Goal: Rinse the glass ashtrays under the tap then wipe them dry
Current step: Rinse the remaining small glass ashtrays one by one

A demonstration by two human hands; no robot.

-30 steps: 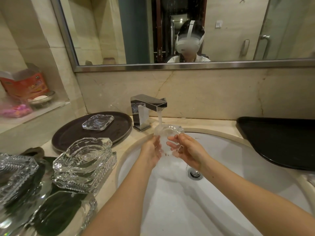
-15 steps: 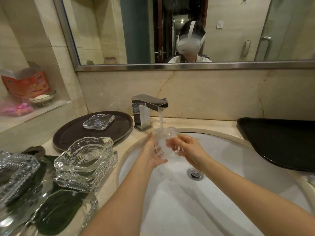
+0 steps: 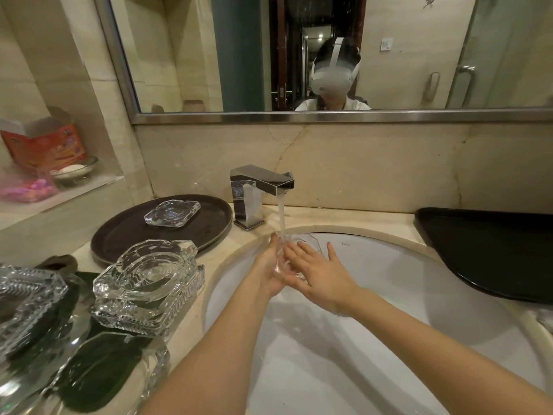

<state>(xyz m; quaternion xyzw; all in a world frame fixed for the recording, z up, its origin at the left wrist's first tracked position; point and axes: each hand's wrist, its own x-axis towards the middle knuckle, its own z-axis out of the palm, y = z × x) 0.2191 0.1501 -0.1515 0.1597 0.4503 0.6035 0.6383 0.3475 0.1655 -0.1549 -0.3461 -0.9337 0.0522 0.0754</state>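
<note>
Water runs from the chrome tap (image 3: 257,187) into the white sink (image 3: 389,295). Under the stream I hold a clear glass ashtray (image 3: 303,241) between both hands; they hide most of it. My left hand (image 3: 267,266) cups it from the left and below. My right hand (image 3: 321,274) lies flat against it, fingers straight and spread. Another ashtray (image 3: 172,213) sits on the round brown tray (image 3: 125,232). A stack of two ashtrays (image 3: 146,283) stands on the counter left of the sink.
More glass ashtrays (image 3: 27,298) crowd the near left corner over a dark cloth (image 3: 59,262). A black tray (image 3: 493,250) lies right of the sink. A wall niche at left holds a red box (image 3: 45,145) and a dish. A mirror hangs above the tap.
The ashtray has dropped lower under the stream and turned between my hands. My right hand's fingers, curled round its rim before, are straightened flat over it.
</note>
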